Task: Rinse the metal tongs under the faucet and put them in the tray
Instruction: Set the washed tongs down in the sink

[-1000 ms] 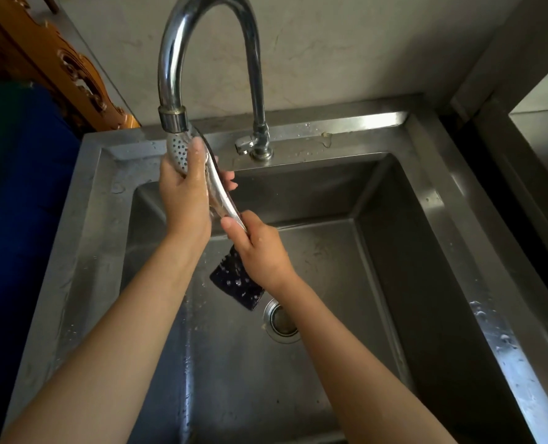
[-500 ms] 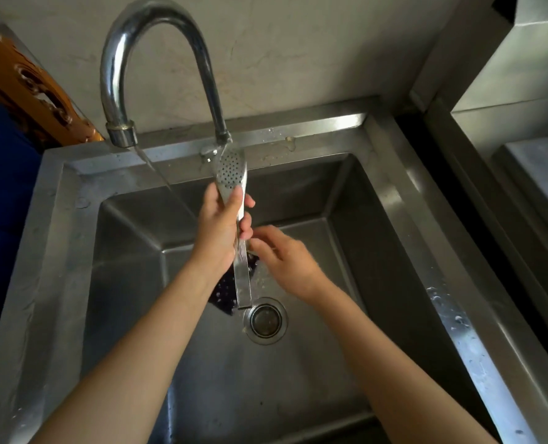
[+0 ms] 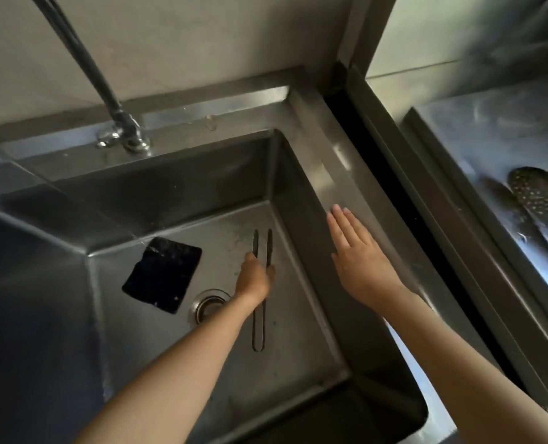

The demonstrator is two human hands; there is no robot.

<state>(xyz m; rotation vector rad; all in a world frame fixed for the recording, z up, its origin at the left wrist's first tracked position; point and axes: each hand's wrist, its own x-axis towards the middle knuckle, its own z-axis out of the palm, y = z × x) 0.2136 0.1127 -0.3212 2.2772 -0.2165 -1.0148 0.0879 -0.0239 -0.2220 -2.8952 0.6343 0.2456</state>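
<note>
The metal tongs (image 3: 269, 248), long and thin, lie flat on the floor of the steel sink (image 3: 340, 174), tips pointing at the back wall. My left hand (image 3: 256, 278) is down on their middle, thumb on one side and fingers on the other, closed around both arms. Held flat with fingers together and nothing in it, my right hand (image 3: 357, 254) hovers over the sink's right rim. The faucet (image 3: 86, 65) rises at the back left. The steel tray (image 3: 477, 149) sits to the right, beyond a dark gap.
A black scrubbing pad (image 3: 162, 274) lies on the sink floor left of the round drain (image 3: 207, 304). Perforated metal utensils (image 3: 535, 193) rest in the tray at the far right edge. A wall runs behind the sink.
The perforated utensil that my hands held under the faucet has left them. The view swung right. My left hand dropped onto the tongs; my right hand opened and moved to the sink's right rim.
</note>
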